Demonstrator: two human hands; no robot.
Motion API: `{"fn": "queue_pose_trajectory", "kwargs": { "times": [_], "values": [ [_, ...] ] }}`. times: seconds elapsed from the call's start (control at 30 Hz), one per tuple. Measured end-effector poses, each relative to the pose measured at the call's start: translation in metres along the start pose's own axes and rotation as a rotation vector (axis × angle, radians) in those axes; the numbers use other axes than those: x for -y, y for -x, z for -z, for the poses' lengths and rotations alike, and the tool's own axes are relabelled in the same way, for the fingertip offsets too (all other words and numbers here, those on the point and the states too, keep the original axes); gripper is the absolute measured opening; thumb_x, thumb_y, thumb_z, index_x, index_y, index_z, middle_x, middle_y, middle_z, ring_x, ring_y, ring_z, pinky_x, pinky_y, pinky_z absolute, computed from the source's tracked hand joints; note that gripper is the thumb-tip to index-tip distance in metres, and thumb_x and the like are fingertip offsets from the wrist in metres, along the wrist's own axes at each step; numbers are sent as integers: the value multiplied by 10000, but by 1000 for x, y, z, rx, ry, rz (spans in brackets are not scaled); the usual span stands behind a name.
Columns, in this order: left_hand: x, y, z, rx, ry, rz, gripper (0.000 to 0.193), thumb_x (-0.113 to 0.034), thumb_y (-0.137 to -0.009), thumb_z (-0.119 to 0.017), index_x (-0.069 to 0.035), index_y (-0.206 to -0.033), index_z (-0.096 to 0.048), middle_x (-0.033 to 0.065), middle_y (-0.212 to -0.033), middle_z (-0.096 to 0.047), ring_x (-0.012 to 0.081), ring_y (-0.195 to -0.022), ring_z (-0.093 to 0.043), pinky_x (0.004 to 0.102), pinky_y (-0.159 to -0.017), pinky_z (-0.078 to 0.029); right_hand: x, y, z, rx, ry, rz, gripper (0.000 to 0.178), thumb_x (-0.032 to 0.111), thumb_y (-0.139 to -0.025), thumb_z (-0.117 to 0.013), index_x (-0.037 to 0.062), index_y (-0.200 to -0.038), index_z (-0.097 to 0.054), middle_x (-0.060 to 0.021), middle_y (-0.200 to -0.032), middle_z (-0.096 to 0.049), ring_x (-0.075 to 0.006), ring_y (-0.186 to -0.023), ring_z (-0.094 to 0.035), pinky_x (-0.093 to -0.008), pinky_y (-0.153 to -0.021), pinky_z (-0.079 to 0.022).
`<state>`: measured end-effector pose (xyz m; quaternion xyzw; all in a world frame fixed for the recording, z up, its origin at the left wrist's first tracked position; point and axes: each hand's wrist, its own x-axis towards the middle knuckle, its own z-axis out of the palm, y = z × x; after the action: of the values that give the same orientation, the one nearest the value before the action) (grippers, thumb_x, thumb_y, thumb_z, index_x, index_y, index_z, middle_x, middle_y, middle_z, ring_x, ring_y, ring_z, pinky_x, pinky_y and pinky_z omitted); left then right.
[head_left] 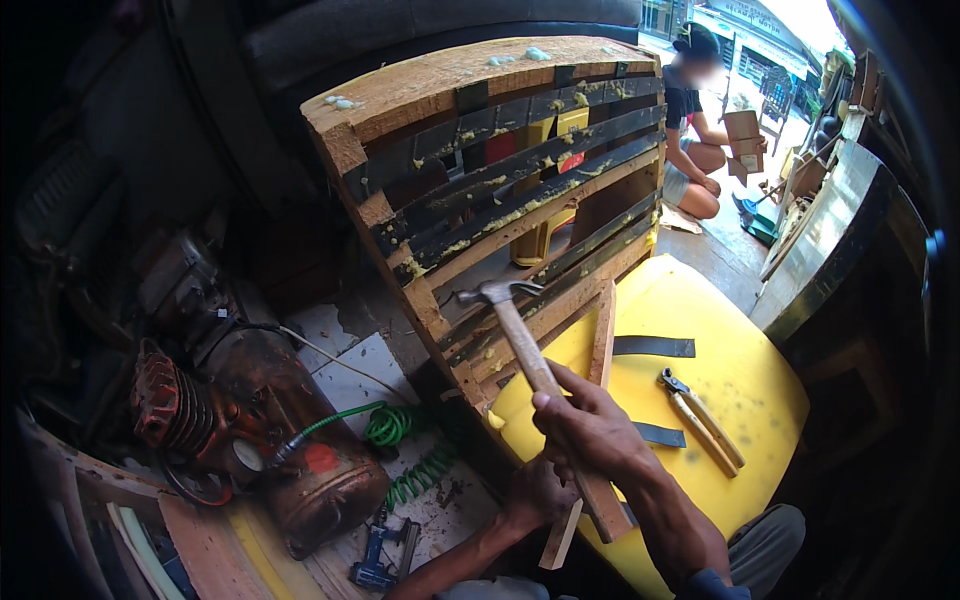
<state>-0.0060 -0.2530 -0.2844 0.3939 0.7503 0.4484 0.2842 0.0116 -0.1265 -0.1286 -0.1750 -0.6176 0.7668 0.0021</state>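
Observation:
My right hand [590,425] is closed around the wooden handle of a claw hammer [520,335], its metal head raised in front of the slatted wooden frame [400,100]. Just below it, my left hand [538,492] is closed at a narrow wooden strip [604,335]; its fingers are partly hidden. The strip slants across a yellow foam-like seat pad [740,400]. On the pad lie pincers [705,425] with tan handles and two short black straps [655,346]. Black webbing bands [520,170] cross the frame, with yellow foam scraps stuck on them.
At left stands a rusty air compressor [290,430] with a coiled green hose [390,425]. A blue nail gun [378,560] lies on the floor by it. Beyond the frame a person [690,130] crouches, holding brown cardboard [743,140]. A curved panel [830,230] leans at right.

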Motion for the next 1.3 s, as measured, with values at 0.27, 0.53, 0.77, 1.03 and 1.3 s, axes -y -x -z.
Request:
{"fn": "queue_pose_trajectory", "kwargs": {
  "times": [0.27, 0.53, 0.77, 1.03, 1.3],
  "values": [
    [-28, 7, 12, -75, 45, -18, 543, -470, -966, -698, -46, -1197, -451, 165, -920, -643, 349, -837, -694, 459, -755, -546, 28, -12, 37, 40, 104, -98, 697, 301, -1034, -625, 96, -1616, -300, 5, -817, -493, -106, -645, -514, -294, -579, -488],
    [-30, 4, 14, -138, 75, -97, 565, -505, -978, -679, -34, -1197, -456, 163, -940, -623, 282, -818, -676, 429, -753, -548, 31, -9, 41, 42, 48, -72, 708, 336, -1036, -633, 97, -1617, -307, -2, -797, -491, -108, -616, -534, -300, -504, -489],
    [-32, 10, 16, -106, 142, 40, 566, -477, -965, -711, -27, -1213, -475, 139, -893, -655, 251, -782, -693, 398, -719, -557, 28, 0, 37, -36, 289, -35, 712, 371, -1027, -627, 60, -1597, -335, -77, -832, -599, -158, -620, -602, -339, -537, -531],
    [-22, 18, 11, -119, 163, -43, 486, -412, -1014, -659, 0, -1233, -520, 133, -881, -645, 226, -745, -671, 370, -708, -550, 15, 50, 98, -463, 594, -60, 507, 309, -1025, -595, 30, -1442, -522, -157, -722, -659, -264, -611, -677, -405, -603, -575],
    [-32, 32, 20, -180, 207, -171, 322, -308, -1051, -621, -10, -1172, -641, 93, -940, -632, 147, -736, -612, 305, -698, -513, -10, 105, 175, -349, 1356, -497, 710, 580, -958, -615, 109, -1481, -520, -277, -1268, -588, -434, -1184, -569, -511, -1021, -496]
  ]
}}
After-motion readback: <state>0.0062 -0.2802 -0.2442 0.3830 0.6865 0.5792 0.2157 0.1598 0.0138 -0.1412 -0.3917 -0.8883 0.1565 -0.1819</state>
